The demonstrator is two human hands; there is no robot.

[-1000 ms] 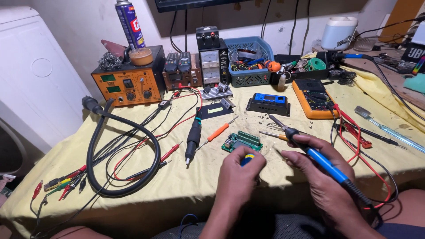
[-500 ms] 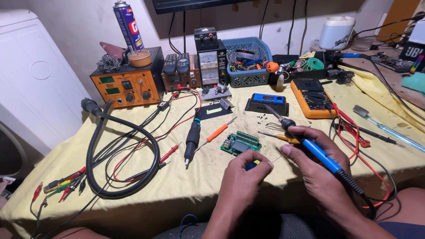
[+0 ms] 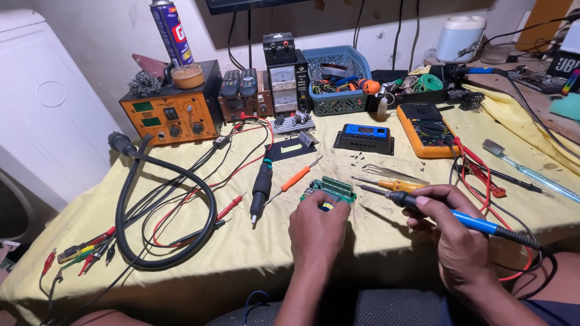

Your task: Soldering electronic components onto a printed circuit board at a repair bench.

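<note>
Yellow cloth bench (image 3: pixel 181 253), crowded with gear: I solder at the green board (image 3: pixel 331 188).

My left hand (image 3: pixel 318 226) is closed on the board's near edge, pinning it flat mid-bench; my right hand (image 3: pixel 450 232) is clamped on the blue iron (image 3: pixel 459 218), tip just right of the board. I judge a steady wrist and a low, slow tip approach best. Yellow screwdriver (image 3: pixel 386 183) and tweezers (image 3: pixel 393 173) lie right beside the tip; red leads (image 3: pixel 477 175) crowd my right wrist; the meter (image 3: pixel 426 128) sits behind.

free: cloth (image 3: pixel 386 232) between hands | blocked: screwdrivers (image 3: pixel 386 182), cable loop (image 3: pixel 163 205)
</note>
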